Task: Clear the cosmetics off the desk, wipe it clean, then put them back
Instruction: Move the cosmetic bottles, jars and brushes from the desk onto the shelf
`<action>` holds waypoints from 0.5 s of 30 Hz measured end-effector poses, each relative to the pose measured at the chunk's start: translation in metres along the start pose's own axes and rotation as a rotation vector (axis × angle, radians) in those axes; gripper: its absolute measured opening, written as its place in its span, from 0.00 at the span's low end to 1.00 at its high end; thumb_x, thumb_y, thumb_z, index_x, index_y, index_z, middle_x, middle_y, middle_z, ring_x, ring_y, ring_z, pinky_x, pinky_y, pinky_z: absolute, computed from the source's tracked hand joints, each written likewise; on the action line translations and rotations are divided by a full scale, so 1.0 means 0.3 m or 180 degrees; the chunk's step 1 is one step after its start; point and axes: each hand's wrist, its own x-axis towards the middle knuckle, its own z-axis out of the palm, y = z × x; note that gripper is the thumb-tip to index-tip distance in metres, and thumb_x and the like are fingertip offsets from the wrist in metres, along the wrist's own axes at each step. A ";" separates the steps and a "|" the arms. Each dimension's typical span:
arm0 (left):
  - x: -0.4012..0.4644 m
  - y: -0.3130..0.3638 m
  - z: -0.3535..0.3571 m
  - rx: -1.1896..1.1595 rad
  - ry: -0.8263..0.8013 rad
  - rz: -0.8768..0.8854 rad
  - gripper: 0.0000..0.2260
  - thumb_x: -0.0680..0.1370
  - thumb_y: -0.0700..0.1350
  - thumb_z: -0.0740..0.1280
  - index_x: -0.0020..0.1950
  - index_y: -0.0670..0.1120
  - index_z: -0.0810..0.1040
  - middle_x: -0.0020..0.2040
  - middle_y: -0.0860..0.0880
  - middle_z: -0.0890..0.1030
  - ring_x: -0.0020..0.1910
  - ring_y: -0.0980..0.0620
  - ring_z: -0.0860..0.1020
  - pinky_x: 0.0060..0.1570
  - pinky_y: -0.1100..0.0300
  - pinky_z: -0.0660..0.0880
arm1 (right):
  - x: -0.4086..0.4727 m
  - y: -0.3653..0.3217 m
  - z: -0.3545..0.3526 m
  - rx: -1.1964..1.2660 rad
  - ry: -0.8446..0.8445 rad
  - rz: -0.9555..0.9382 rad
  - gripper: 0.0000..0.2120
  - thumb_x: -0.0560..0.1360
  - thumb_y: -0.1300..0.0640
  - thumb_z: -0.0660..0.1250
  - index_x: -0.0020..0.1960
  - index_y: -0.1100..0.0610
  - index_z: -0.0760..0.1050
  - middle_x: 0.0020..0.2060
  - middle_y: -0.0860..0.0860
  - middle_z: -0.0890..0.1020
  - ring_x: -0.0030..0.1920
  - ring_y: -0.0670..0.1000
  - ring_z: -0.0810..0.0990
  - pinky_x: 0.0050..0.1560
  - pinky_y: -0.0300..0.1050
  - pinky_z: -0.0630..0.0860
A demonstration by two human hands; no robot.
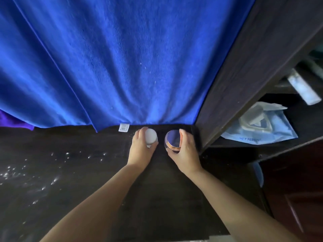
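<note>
Both forearms reached forward over the dark tabletop (pixel 73 172), which carried pale specks well off to the left of the hands. The left hand (pixel 140 151) wrapped its grip around a bottle (pixel 150 136) with a round white cap; the fingers curled around its left side and the thumb sat against the near right side. The bottle stood upright, its long axis vertical and the cap facing up toward the camera. Just to the right of it, close but apart, the right hand (pixel 186 152) closed its grip on a jar (pixel 172 139) with a purplish glossy lid and a gold band under the rim. The fingers curved around the jar's right side, and the lid faced upward, tilted slightly. Whether either container's base touched the tabletop could not be told. Directly beyond both grips a blue towel (pixel 113 67) hung down to the tabletop's back edge, a small white tag (pixel 124 127) at its hem just left of the bottle. To the right of the jar rose a dark shelf unit (pixel 244 75) holding a pale blue packet (pixel 260 126).
</note>
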 end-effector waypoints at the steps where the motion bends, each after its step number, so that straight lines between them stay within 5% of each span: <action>1: -0.018 0.021 -0.020 -0.0077 0.0037 0.0051 0.23 0.73 0.47 0.70 0.65 0.45 0.68 0.61 0.47 0.72 0.60 0.47 0.71 0.57 0.55 0.70 | -0.017 -0.013 -0.027 0.0031 0.0032 -0.0095 0.36 0.64 0.56 0.77 0.66 0.65 0.65 0.59 0.61 0.73 0.60 0.59 0.73 0.61 0.49 0.72; 8: -0.211 0.330 -0.207 -0.0397 0.0575 0.1145 0.25 0.70 0.43 0.74 0.64 0.47 0.69 0.60 0.52 0.72 0.56 0.62 0.69 0.56 0.72 0.66 | -0.135 -0.190 -0.410 0.0592 0.0188 -0.0926 0.37 0.66 0.49 0.72 0.69 0.57 0.60 0.60 0.51 0.68 0.63 0.46 0.68 0.64 0.32 0.64; 13: -0.333 0.658 -0.271 -0.0886 0.1042 0.2402 0.26 0.70 0.46 0.71 0.65 0.49 0.66 0.63 0.65 0.69 0.64 0.58 0.69 0.60 0.60 0.69 | -0.210 -0.254 -0.763 0.0671 0.0581 -0.1490 0.36 0.66 0.49 0.71 0.68 0.55 0.60 0.63 0.48 0.68 0.66 0.40 0.66 0.64 0.31 0.63; 15: -0.361 0.808 -0.257 -0.1080 0.1078 0.2771 0.25 0.70 0.47 0.69 0.65 0.48 0.65 0.62 0.59 0.70 0.65 0.55 0.69 0.62 0.58 0.68 | -0.214 -0.234 -0.895 0.0659 0.0884 -0.1542 0.36 0.65 0.51 0.73 0.68 0.56 0.61 0.62 0.46 0.68 0.65 0.38 0.66 0.63 0.30 0.63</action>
